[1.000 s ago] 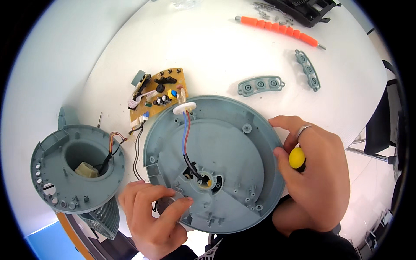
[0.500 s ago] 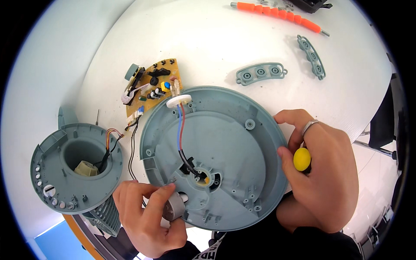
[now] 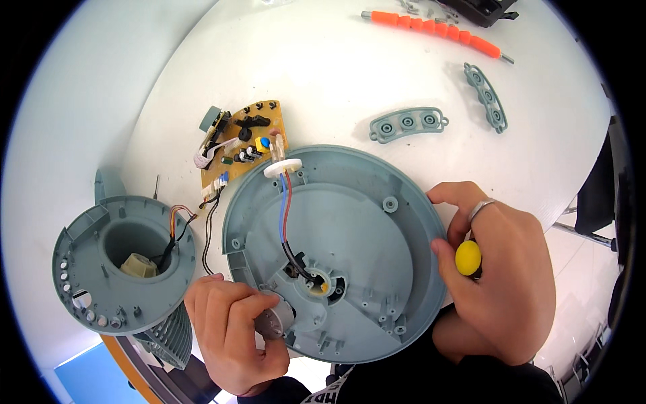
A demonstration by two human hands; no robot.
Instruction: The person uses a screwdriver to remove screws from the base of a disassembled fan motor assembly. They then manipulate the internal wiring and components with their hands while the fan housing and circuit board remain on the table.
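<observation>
A wide grey-green round plastic base (image 3: 350, 222) lies with its hollow inside facing up, its near edge over my lap. Between the fingers of my left hand (image 3: 235, 330) is a small round silver motor (image 3: 274, 322), held against the base's inner floor at the near left. My right hand (image 3: 501, 269) is curled round a yellow-and-black screwdriver (image 3: 469, 258); its shaft is hidden. The thumb and forefinger of that hand also touch the base's right rim. Red and blue wires (image 3: 286, 209) rise from the hub to a plug with a white disc (image 3: 282, 167).
A yellowish circuit board (image 3: 252, 138) sits beyond the base. To the left is a round grey-green housing (image 3: 87, 269) with wires and a grille. Two button strips (image 3: 408, 125) and an orange flexible shaft (image 3: 434, 28) lie on the white table (image 3: 323, 74), near loose screws and a black case.
My left hand has brought the motor closer against the base; the white piece at its side no longer shows. My right hand keeps its hold. The whole view has shifted slightly.
</observation>
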